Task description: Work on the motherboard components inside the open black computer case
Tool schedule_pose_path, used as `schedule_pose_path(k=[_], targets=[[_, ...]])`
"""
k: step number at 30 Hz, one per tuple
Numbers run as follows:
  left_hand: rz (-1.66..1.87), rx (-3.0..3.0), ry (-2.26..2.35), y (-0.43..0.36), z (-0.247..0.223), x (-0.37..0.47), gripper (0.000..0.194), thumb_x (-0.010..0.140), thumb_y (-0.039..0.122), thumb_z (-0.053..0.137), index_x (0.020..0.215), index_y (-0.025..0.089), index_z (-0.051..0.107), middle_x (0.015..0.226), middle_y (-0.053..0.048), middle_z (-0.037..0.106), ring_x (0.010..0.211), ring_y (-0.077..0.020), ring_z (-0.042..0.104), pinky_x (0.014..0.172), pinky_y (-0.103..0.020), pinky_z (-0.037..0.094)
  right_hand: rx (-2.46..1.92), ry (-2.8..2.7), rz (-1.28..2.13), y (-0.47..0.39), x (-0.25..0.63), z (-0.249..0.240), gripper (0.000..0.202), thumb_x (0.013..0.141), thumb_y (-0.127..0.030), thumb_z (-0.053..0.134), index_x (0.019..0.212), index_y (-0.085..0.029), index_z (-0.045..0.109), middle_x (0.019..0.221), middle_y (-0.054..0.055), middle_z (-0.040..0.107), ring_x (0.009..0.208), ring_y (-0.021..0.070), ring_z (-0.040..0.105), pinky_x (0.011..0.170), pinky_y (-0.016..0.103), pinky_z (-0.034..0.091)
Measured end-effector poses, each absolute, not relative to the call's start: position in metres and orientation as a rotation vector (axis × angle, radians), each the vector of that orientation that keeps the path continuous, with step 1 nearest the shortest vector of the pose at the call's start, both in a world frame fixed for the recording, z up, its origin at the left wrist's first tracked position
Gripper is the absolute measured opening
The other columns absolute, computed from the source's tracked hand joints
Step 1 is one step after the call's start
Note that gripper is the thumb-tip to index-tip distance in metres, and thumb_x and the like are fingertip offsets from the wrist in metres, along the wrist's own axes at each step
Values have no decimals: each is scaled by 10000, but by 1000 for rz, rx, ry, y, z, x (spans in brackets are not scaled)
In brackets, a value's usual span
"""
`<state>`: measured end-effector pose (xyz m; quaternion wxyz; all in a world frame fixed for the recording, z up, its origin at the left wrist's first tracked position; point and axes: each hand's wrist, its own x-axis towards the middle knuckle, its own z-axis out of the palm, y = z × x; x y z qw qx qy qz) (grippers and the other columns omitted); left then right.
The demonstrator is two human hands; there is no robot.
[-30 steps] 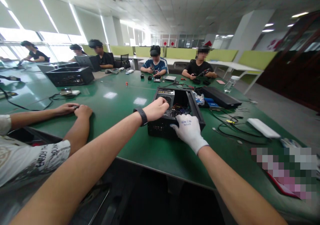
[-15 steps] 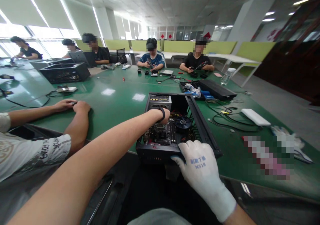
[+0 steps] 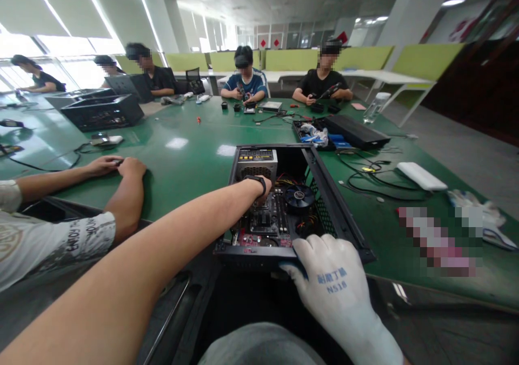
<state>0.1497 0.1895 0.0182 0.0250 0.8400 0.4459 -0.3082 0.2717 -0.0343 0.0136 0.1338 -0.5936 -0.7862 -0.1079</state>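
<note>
As right hand [image 3: 334,276] clasps case [image 3: 339,208], left [image 3: 267,185] outstretched

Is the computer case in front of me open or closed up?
Open: the computer case has no cover facing up, so the fan, power supply and motherboard show.

Black band [image 3: 258,179] on left wrist [image 3: 252,187], white glove [image 3: 348,305] with blue "N518" print [image 3: 337,287] on right hand [image 3: 330,273]
</note>
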Motion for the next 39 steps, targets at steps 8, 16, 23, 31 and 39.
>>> schedule_pose_path(k=[8, 16, 23, 31, 39], targets=[[-933, 2610, 1380, 202, 3, 151, 561, 465, 187, 867, 1002, 64, 761, 1026, -174, 743, 960, -305, 693, 872, -331, 549, -1726, -2286, -297, -34, 273, 12, 249, 711, -407, 772, 834, -249, 624, 740, 21, 568, 719, 211, 423, 648, 336, 148], [-957, 2600, 1421, 208, -3, 149, 628, 462, 251, 886, 1055, 98, 749, 1056, -147, 744, 975, -284, 693, 865, -307, 555, -1717, -2275, -310, -35, 272, 13, 257, 691, -389, 786, 840, -249, 630, 727, 16, 564, 709, 213, 427, 647, 341, 155], [-963, 2612, 1408, 207, 0, 149, 727, 471, 280, 898, 1150, 98, 713, 1125, -154, 723, 1025, -288, 679, 870, -288, 547, -1720, -2287, -296, -35, 273, 12, 230, 714, -368, 764, 862, -249, 634, 740, 18, 571, 715, 214, 442, 646, 343, 160], [-945, 2599, 1424, 203, 4, 150, 686, 464, 260, 899, 1106, 88, 730, 1110, -164, 725, 1023, -294, 676, 870, -295, 545, -1729, -2281, -290, -34, 274, 12, 222, 722, -381, 755, 853, -256, 627, 734, 16, 566, 712, 217, 437, 648, 342, 166], [-955, 2580, 1427, 202, 6, 151, 703, 460, 255, 901, 1119, 83, 727, 1111, -165, 723, 1023, -307, 674, 891, -316, 540, -1713, -2265, -304, -34, 274, 8, 261, 696, -399, 778, 857, -252, 635, 734, 14, 568, 710, 211, 435, 650, 341, 176]])
